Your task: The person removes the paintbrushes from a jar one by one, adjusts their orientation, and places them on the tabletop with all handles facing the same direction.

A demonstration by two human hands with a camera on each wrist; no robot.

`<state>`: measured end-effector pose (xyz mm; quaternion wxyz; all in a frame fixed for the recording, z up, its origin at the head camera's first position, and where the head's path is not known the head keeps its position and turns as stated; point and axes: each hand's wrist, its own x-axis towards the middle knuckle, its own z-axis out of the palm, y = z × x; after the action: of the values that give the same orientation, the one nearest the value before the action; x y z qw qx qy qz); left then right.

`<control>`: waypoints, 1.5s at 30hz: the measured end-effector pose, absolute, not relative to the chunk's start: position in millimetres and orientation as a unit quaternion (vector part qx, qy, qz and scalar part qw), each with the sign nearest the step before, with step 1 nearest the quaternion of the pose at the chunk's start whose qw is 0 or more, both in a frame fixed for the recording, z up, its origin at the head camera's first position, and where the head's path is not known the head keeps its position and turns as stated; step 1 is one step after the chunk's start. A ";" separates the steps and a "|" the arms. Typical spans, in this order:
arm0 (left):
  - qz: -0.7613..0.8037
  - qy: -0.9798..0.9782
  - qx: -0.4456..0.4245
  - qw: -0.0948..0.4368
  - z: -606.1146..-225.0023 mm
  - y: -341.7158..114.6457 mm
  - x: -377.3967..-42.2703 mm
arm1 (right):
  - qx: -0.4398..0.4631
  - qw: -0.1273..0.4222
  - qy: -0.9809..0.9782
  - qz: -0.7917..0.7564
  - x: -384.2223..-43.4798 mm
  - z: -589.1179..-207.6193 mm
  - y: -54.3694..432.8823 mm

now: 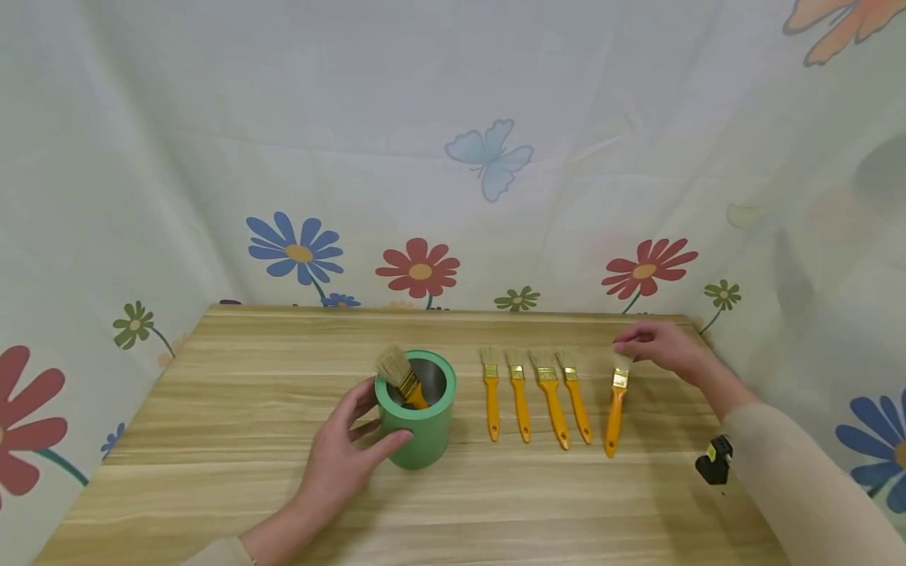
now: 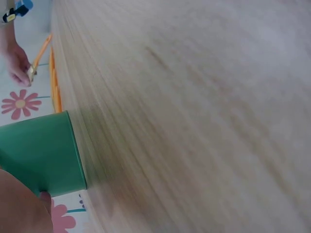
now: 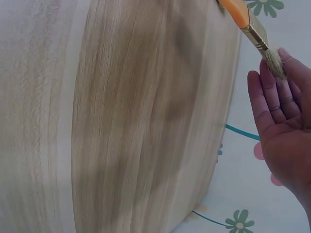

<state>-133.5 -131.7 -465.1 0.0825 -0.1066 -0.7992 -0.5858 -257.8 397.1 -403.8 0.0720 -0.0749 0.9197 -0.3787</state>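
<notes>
In the head view my left hand point(image 1: 338, 454) holds a green can point(image 1: 423, 442) from its left side, thumb across the front. A wide paintbrush point(image 1: 400, 376) leans inside the can, bristles up over the rim. At the right my right hand point(image 1: 665, 347) pinches another paintbrush point(image 1: 614, 413) by its bristles, the yellow handle pointing down. The right wrist view shows those bristles point(image 3: 274, 63) between thumb and fingers. From the left wrist, the can's side point(image 2: 41, 150) appears close to the wooden table.
Several yellow-handled paintbrushes point(image 1: 520, 397) lie in a row between the can and the right hand, bristles toward the back. The wooden table point(image 1: 283, 369) ends at a flowered curtain point(image 1: 354, 157). A small black device point(image 1: 715, 461) sits at the right wrist.
</notes>
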 end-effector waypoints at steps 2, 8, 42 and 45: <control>-0.585 -0.800 -0.106 0.082 -464.8 -131.8 -133.5 | -0.078 0.073 0.921 -0.374 -260.0 -405.4 395.3; -0.583 -0.802 -0.103 0.081 -463.4 -132.4 -133.4 | -0.087 0.067 0.930 -0.350 -272.3 -415.0 388.2; -0.581 -0.802 -0.109 0.085 -464.2 -133.1 -132.2 | -0.073 0.011 0.952 -0.296 -300.6 -445.2 351.2; -0.581 -0.802 -0.110 0.085 -464.8 -132.7 -132.2 | -0.066 0.000 0.953 -0.297 -298.1 -445.2 348.5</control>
<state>-132.2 -132.7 -464.8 0.0845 -0.1098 -0.8018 -0.5813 -298.1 348.5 -445.2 0.0002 -0.0662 0.9525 -0.2971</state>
